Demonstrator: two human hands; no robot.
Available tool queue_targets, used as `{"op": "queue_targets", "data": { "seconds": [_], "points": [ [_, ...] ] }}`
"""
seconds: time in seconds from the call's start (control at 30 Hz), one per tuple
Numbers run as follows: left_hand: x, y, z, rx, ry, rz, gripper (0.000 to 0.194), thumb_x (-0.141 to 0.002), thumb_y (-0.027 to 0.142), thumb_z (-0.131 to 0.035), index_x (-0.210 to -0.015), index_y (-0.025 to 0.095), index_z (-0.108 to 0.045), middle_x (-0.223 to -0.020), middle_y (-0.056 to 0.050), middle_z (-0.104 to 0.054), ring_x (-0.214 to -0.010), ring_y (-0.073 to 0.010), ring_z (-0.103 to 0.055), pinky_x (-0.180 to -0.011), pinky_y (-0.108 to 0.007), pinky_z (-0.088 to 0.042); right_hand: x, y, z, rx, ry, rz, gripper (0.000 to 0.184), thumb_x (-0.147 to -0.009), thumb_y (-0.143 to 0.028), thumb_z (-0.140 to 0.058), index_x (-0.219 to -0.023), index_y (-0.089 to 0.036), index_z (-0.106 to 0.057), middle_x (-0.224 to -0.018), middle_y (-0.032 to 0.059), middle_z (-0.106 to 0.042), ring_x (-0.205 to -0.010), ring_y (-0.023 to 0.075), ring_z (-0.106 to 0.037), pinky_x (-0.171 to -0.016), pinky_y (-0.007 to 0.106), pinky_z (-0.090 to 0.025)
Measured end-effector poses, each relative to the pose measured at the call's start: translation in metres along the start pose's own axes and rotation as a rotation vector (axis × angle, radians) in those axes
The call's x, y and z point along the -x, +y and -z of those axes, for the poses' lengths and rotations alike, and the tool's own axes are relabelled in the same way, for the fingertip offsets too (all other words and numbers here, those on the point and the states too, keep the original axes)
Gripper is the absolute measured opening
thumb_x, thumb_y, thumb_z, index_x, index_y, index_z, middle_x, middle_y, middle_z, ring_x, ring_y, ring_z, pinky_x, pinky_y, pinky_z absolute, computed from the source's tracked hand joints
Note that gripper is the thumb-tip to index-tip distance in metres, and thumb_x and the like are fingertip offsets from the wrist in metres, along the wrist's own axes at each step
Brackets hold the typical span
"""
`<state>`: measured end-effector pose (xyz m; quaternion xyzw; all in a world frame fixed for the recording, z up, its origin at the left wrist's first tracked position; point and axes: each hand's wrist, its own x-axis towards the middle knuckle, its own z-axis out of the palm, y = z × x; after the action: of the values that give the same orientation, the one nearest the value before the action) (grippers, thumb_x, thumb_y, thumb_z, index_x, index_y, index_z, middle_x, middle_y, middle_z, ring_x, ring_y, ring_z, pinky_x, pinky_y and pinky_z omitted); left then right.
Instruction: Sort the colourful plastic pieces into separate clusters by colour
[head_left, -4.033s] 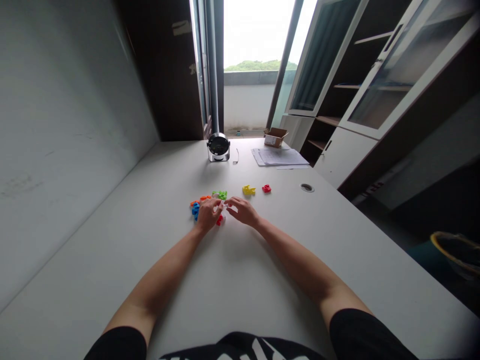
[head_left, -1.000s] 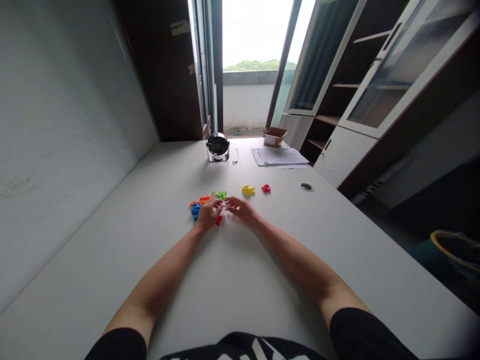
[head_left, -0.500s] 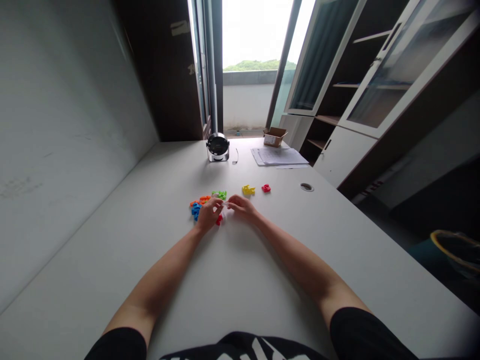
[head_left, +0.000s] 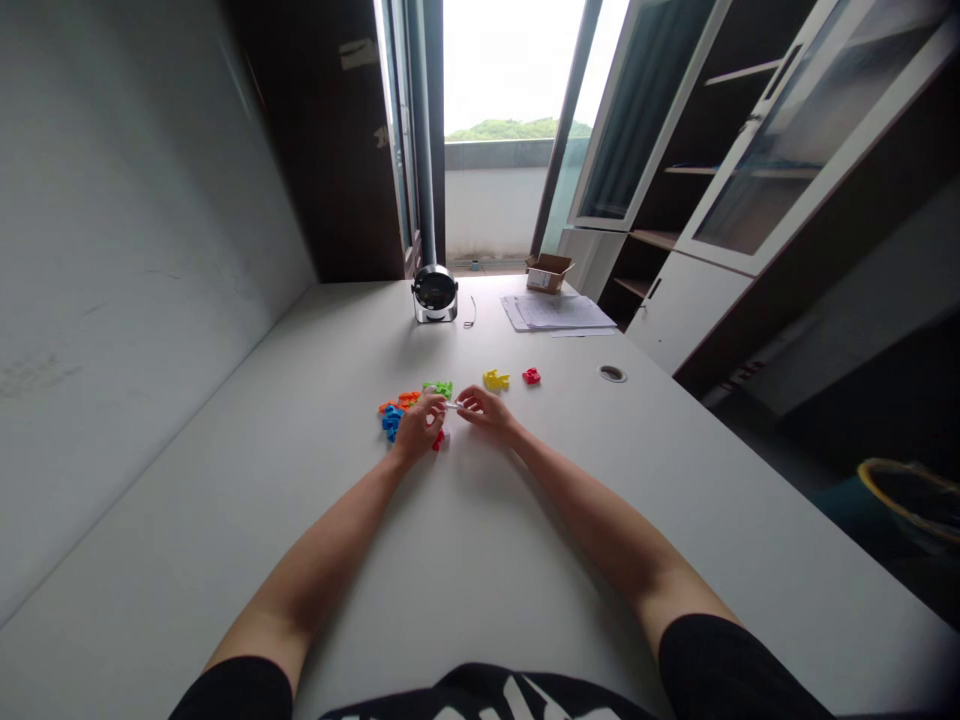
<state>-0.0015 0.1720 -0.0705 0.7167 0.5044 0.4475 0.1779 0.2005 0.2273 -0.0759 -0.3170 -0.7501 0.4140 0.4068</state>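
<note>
Left hand [head_left: 418,425] and right hand [head_left: 486,413] close together, fingers [head_left: 460,397] curled inward

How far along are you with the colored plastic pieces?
Already apart: a yellow piece and a red piece lie by themselves on the white table. In hand: a small white piece sits between the left hand and the right hand. Left: orange pieces, blue pieces and green pieces lie bunched, with another red piece beside the left hand.
</note>
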Motion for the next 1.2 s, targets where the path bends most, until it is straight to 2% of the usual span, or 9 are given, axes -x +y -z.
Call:
{"op": "queue_targets", "data": {
  "seconds": [0.13, 0.27, 0.33, 0.43, 0.53, 0.67, 1.0, 1.2],
  "points": [
    [-0.001, -0.002, 0.001, 0.008, 0.001, 0.023, 0.028, -0.088, 0.016, -0.056, -0.114, 0.022, -0.064, -0.099, -0.006, -0.072, -0.085, -0.0196, -0.069, -0.079, -0.036, -0.058, -0.008, 0.005, 0.021, 0.183, 0.219, 0.068, 0.024, -0.084, -0.043, -0.066, -0.096, -0.023, -0.060, -0.096, 0.0046, -0.066, -0.081, 0.0188, -0.065, -0.072, 0.033, -0.055],
    [0.000, -0.003, 0.000, -0.031, -0.023, 0.027, 0.025, -0.088, 0.016, -0.055, -0.110, 0.022, -0.067, -0.104, -0.007, -0.071, -0.087, -0.0199, -0.069, -0.084, -0.038, -0.057, -0.008, 0.019, 0.069, 0.379, 0.541, 0.062, 0.023, -0.085, -0.040, -0.062, -0.100, -0.023, -0.058, -0.103, 0.0061, -0.063, -0.085, 0.0202, -0.063, -0.074, 0.034, -0.054],
    [0.000, -0.003, 0.000, -0.053, -0.032, 0.025, 0.024, -0.089, 0.017, -0.055, -0.108, 0.022, -0.067, -0.105, -0.007, -0.071, -0.088, -0.0203, -0.069, -0.086, -0.038, -0.056, -0.001, 0.030, 0.094, 0.515, 0.690, 0.005, 0.022, -0.086, -0.037, -0.058, -0.101, -0.022, -0.057, -0.106, 0.0079, -0.061, -0.089, 0.0214, -0.061, -0.079, 0.035, -0.052],
    [0.000, -0.005, 0.000, -0.079, -0.045, 0.018, 0.022, -0.089, 0.016, -0.055, -0.105, 0.022, -0.068, -0.104, -0.006, -0.072, -0.092, -0.0210, -0.068, -0.089, -0.039, -0.054, 0.009, 0.048, 0.121, 0.701, 0.848, -0.222, 0.021, -0.086, -0.033, -0.056, -0.102, -0.020, -0.055, -0.106, 0.0098, -0.060, -0.093, 0.0229, -0.057, -0.088, 0.037, -0.047],
    [0.000, -0.006, 0.000, -0.094, -0.054, 0.009, 0.020, -0.088, 0.015, -0.055, -0.101, 0.022, -0.069, -0.103, -0.006, -0.073, -0.095, -0.0218, -0.068, -0.092, -0.039, -0.052, 0.014, 0.062, 0.131, 0.796, 0.859, -0.447, 0.019, -0.084, -0.031, -0.056, -0.098, -0.019, -0.057, -0.104, 0.0110, -0.060, -0.095, 0.0249, -0.053, -0.088, 0.036, -0.043],
    [0.000, -0.005, 0.000, -0.094, -0.071, 0.004, 0.019, -0.088, 0.016, -0.054, -0.100, 0.020, -0.069, -0.103, -0.007, -0.072, -0.095, -0.0230, -0.068, -0.090, -0.041, -0.052, 0.013, 0.070, 0.130, 0.865, 0.797, -0.585, 0.014, -0.085, -0.032, -0.057, -0.091, -0.019, -0.059, -0.103, 0.0119, -0.060, -0.098, 0.0271, -0.050, -0.087, 0.037, -0.039],
    [0.001, 0.000, -0.001, -0.067, -0.063, 0.014, 0.017, -0.086, 0.019, -0.056, -0.093, 0.022, -0.072, -0.096, -0.006, -0.071, -0.088, -0.0206, -0.067, -0.082, -0.035, -0.052, 0.013, 0.072, 0.130, 0.905, 0.728, -0.611, 0.015, -0.088, -0.021, -0.052, -0.096, -0.019, -0.064, -0.105, 0.0116, -0.062, -0.100, 0.0267, -0.051, -0.084, 0.036, -0.037],
    [0.001, -0.001, 0.000, -0.085, -0.075, 0.021, 0.018, -0.087, 0.020, -0.056, -0.094, 0.022, -0.072, -0.098, -0.006, -0.071, -0.088, -0.0212, -0.066, -0.083, -0.036, -0.052, 0.013, 0.070, 0.129, 0.872, 0.717, -0.610, 0.019, -0.088, -0.023, -0.052, -0.099, -0.020, -0.067, -0.105, 0.0109, -0.063, -0.100, 0.0261, -0.053, -0.086, 0.035, -0.038]
  ]
}}
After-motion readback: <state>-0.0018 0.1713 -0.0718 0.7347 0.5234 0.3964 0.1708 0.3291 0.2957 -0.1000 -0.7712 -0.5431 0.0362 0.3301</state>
